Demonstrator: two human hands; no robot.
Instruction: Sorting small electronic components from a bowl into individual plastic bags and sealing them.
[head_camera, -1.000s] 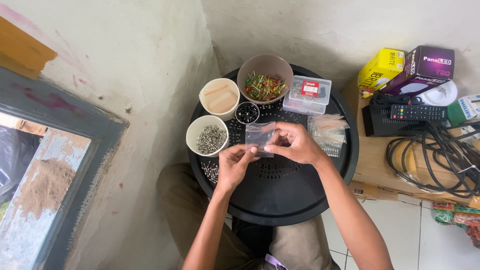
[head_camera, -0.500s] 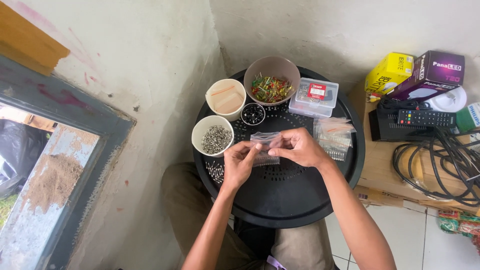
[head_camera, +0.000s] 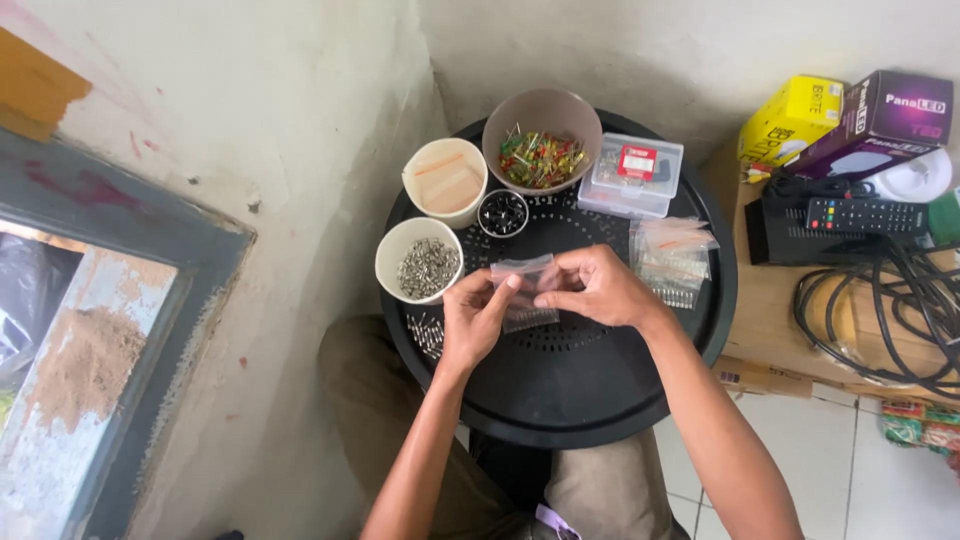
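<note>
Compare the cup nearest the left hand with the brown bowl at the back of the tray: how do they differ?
The white cup is smaller and pale; the brown bowl is wider and darker. The white cup holds small grey metal parts, the brown bowl a mix of red, green and yellow pieces. The white cup sits beside the left hand; the brown bowl stands farther off. Both are round, open and upright on the black tray.

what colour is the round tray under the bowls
Black, a perforated round plastic tray; seen in the head view.

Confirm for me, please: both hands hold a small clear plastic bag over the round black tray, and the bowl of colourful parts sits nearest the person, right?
Not quite. The head view shows the bowl of colourful parts at the far edge of the round black tray, away from the person. The left hand and right hand do hold the small clear plastic bag.
</note>
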